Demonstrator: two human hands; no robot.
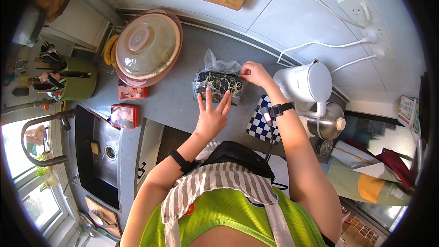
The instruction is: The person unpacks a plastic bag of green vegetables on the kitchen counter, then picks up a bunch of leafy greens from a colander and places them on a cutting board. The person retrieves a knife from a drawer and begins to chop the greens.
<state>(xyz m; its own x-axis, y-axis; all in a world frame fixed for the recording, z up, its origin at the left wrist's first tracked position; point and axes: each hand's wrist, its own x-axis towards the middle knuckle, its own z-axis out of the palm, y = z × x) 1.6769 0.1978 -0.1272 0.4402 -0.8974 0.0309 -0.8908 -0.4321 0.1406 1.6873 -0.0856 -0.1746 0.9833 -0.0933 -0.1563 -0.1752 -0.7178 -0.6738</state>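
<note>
A small black plastic tray point(223, 84) lies on the grey countertop in front of me, holding thin, pale, root-like strands point(233, 84). Crumpled clear plastic film point(219, 64) bunches up behind the tray and wraps around its sides. My left hand point(213, 115) reaches over the tray's near side with fingers spread, the fingertips on or just above the film. At the far right corner, my right hand point(255, 73) has thumb and forefinger pinched together at the film's edge; the exact grip is partly hidden by the fingers.
A white electric kettle point(303, 82) stands right of my right hand, near a blue-and-white checked mat point(259, 123). Left are a large lidded bowl point(151, 46), two red-rimmed boxes point(124, 116) and a black sink point(97, 164). White cords point(312, 43) run along the wall.
</note>
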